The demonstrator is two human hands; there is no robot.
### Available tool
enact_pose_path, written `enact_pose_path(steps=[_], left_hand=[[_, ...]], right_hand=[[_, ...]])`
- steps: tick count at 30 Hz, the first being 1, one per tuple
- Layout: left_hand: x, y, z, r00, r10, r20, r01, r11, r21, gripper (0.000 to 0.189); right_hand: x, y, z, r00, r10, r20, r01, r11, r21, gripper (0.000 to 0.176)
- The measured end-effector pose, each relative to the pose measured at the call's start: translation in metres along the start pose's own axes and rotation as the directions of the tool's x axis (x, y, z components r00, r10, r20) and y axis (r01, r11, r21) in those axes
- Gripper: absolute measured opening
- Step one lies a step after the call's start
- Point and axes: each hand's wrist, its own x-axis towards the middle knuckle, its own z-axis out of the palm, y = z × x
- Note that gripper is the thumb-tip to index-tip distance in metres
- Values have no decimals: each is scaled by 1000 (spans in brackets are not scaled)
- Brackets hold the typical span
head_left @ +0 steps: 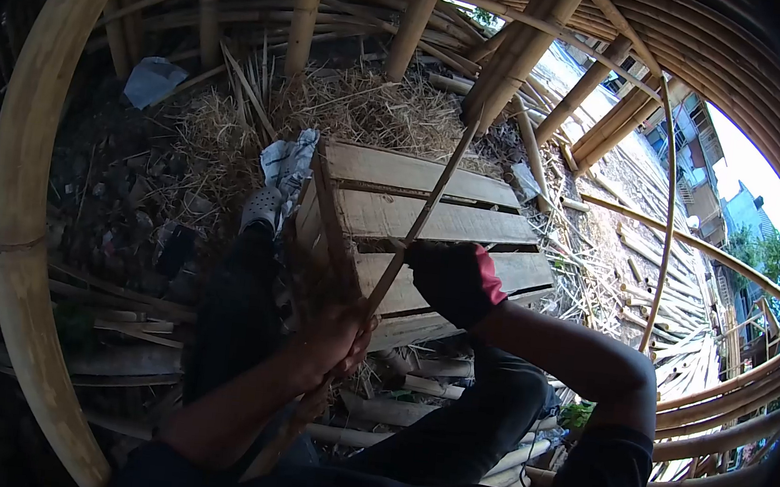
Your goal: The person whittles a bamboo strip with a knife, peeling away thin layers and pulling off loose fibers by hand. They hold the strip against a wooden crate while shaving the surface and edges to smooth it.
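Because the bamboo strip (443, 185) lies aslant over the wooden crate (435, 218) and runs down toward the lap, any slip would probably travel along its length into the 2 hands. Left hand (339, 337): bare, fingers curled tight round the strip beside the crate's near corner. Right hand (454, 280): in a dark glove with a red patch (488, 274), closed in a fist at the strip, farther up, above the slats. Cannot tell whether a blade is tucked in that fist; a small tip shows beside it, too blurred to name.

Main worry: splinters or a sharp edge. Bare fingers have no cover, so if the strip slid through that grip, the left palm would likely take the cut. Second worry: snapping. Strip looks thin, and a hard bend between the 2 grips could crack it at a weak spot. Third: the far end reaches up near a thick post (520, 59); a wide swing might knock it there and jolt the hold. Crate could also rock if leaned on, as loose straw (365, 114) and scraps litter the ground around it. Knee (512, 387) sits close below, within reach of a slip.
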Motion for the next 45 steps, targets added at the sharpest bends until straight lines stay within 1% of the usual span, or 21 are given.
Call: enact_pose_path(steps=[1, 2, 3, 6, 8, 9, 12, 14, 18, 20, 22, 24, 27, 28, 30, 32, 33, 36, 38, 44, 45], left_hand=[[-3, -6, -1, 1000, -24, -12, 24, 1000, 5, 37], [-6, -8, 0, 1000, -21, -17, 21, 1000, 7, 36], [-7, -6, 4, 1000, -4, -17, 4, 1000, 9, 36], [-6, -4, 3, 1000, 11, -23, -11, 1000, 19, 36], [-6, -2, 2, 999, 12, -36, -12, 1000, 25, 37], [-6, -1, 3, 999, 14, -47, -13, 1000, 27, 37], [-6, 0, -2, 1000, 17, -20, -17, 1000, 7, 38], [-5, -2, -2, 1000, 24, -3, -24, 1000, 6, 39], [-6, -5, 1, 999, 12, -41, -9, 997, 72, 38], [-7, -4, 4, 999, 8, -49, -6, 999, 54, 37], [-7, -1, 4, 999, 0, -34, 0, 1000, -3, 38], [-12, -11, 10, 998, -58, 23, 57, 998, 22, 38], [-23, -11, 18, 992, -96, 80, 94, 995, 24, 37], [-21, -9, 15, 994, -84, 75, 83, 996, 21, 37], [-17, -6, 9, 996, -60, 64, 59, 998, 16, 38], [-9, 1, 1, 999, -27, 39, 27, 999, -20, 39], [-7, 4, -2, 998, -35, 52, 37, 999, -35, 41], [-6, 4, -1, 999, -28, 30, 29, 999, -19, 41], [-5, -1, 2, 1000, -20, -1, 20, 1000, 21, 42], [-10, -16, 11, 997, -74, -26, 76, 992, 103, 42], [-12, -18, 15, 995, -102, -25, 104, 987, 120, 42]], right_hand=[[22, -18, -24, 904, 127, 407, 73, 895, -441, 12], [29, -1, -25, 915, 100, 390, 74, 910, -407, 12], [32, 27, -22, 907, 256, 334, -171, 950, -261, 12], [31, 8, -18, 948, 212, 236, -97, 902, -420, 12], [20, -2, -10, 958, -1, 288, 123, 906, -405, 12], [34, -1, -22, 904, 116, 412, 91, 889, -448, 10], [35, 39, -8, 960, 27, 278, 40, 972, -232, 8], [34, 8, -4, 977, 74, 199, 16, 908, -418, 7], [31, 33, -10, 938, -76, 338, 244, 838, -488, 6], [47, 52, -13, 928, 146, 342, 42, 873, -486, 8], [51, 81, -6, 966, 106, 235, 41, 836, -548, 11], [49, 136, -12, 957, 289, -14, -256, 822, -508, 11], [43, 237, -64, 944, 328, 34, -189, 623, -759, 16], [44, 239, -78, 940, 329, 86, -121, 561, -819, 17], [40, 228, -74, 865, 500, -37, -351, 551, -757, 16], [55, 135, -73, 913, 402, 74, -188, 574, -797, 12], [49, 111, -62, 951, 216, 219, 45, 607, -793, 10], [35, 14, -46, 928, 18, 373, 181, 851, -493, 13], [21, -20, -38, 920, 143, 365, -25, 950, -310, 12], [13, 72, -26, 937, 226, 265, -103, 907, -409, 20], [11, 107, -24, 850, 423, 312, -217, 823, -524, 21]])
